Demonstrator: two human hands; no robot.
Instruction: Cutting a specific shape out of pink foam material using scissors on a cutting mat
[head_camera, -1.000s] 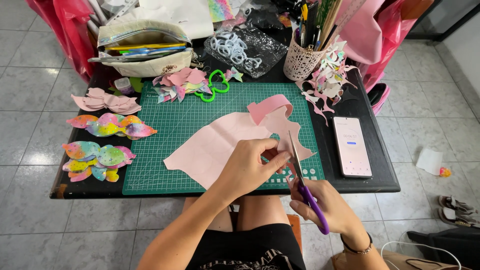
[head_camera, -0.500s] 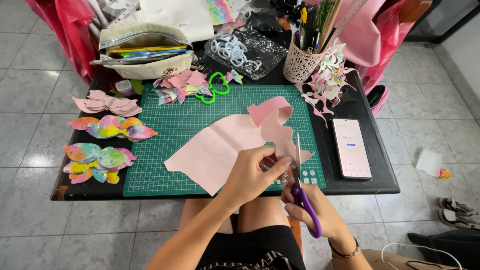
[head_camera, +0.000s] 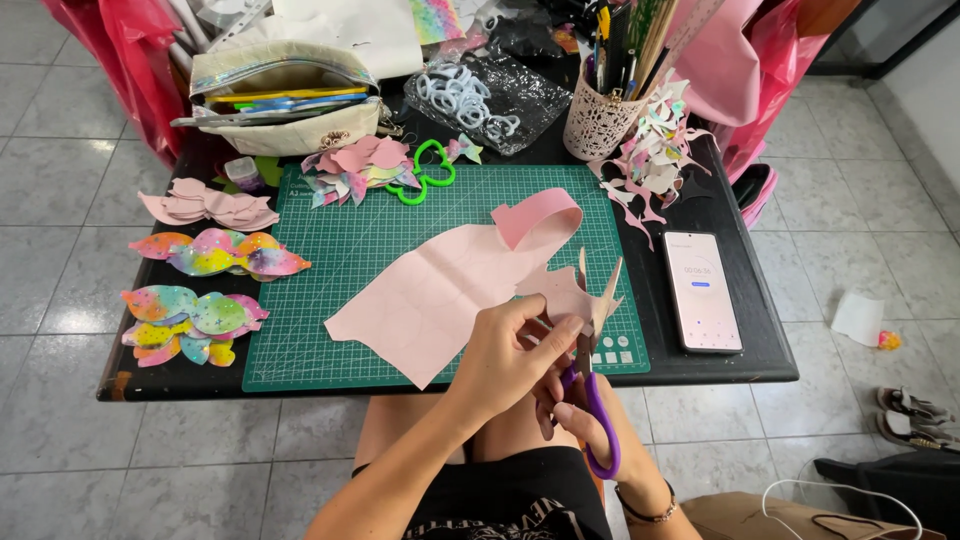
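From the head camera, the left hand (head_camera: 505, 355) pinched the near edge of a pink sheet (head_camera: 450, 290) in its fingers; the sheet lay across the green cutting mat (head_camera: 340, 250) on the dark surface (head_camera: 750, 340). The right hand (head_camera: 590, 425) had its fingers clenched through purple-handled scissors (head_camera: 592, 380), blades spread open at the sheet's cut edge. A phone (head_camera: 702, 290) lay just beside the mat.
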